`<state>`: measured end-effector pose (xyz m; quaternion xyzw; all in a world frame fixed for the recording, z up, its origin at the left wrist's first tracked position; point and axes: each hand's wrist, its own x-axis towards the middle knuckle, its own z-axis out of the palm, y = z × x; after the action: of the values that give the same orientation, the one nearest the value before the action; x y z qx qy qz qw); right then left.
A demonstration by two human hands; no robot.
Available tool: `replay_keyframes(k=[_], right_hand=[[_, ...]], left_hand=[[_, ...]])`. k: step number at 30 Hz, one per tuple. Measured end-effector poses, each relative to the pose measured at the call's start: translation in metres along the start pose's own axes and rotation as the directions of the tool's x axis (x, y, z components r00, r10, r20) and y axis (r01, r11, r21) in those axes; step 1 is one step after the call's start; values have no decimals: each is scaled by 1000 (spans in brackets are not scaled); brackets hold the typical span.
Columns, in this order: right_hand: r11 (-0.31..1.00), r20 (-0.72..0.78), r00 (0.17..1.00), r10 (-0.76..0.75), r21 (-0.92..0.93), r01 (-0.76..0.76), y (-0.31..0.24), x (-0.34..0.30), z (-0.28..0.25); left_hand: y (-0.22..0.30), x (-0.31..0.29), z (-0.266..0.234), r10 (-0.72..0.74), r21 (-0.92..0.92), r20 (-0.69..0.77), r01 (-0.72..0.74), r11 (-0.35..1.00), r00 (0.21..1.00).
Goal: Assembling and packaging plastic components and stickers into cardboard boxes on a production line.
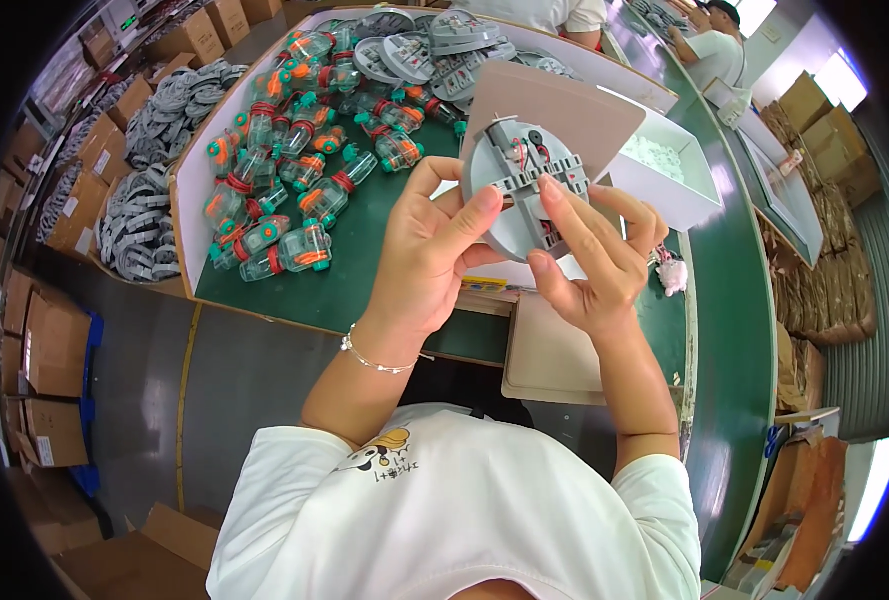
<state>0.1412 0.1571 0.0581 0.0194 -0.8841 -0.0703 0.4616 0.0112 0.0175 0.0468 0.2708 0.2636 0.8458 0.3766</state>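
Observation:
Both of my hands hold up a round grey plastic base [499, 215] with wires, a small motor housing and slotted tracks showing on its face. My left hand [429, 235] grips its left edge, thumb across the front. The fingertips of my right hand [594, 250] press on the middle and right part of the face, by the tracks. Below and behind the base is a white box with an upright cardboard flap [564, 100]. Left of my hands lies a heap of clear plastic bottles [304, 247] with green, orange and red parts.
Several more round grey bases [464, 70] are piled at the table's far side. A white box [664, 165] of small white pieces stands right of my hands, near a small pink trinket [672, 277]. Grey rings [144, 235] fill cartons at left. Another person [716, 50] sits far right.

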Motion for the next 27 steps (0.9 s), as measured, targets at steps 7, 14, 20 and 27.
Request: replay_keyframes(k=[7,14,20,27], right_hand=[[775,27,960,280,584,-242,-5,7,18],[615,335,866,371,610,-499,6,2,22],[762,711,626,320,199,-616,7,-19,56],[774,791,505,347,62,-630,9,-31,75]], left_hand=[[-5,1,1,-13,138,9,12,990,1000],[35,21,-32,121,620,-33,-75,781,992],[27,60,-141,316,859,21,144,-492,949],[25,69,-168,301,716,59,170,-677,952]])
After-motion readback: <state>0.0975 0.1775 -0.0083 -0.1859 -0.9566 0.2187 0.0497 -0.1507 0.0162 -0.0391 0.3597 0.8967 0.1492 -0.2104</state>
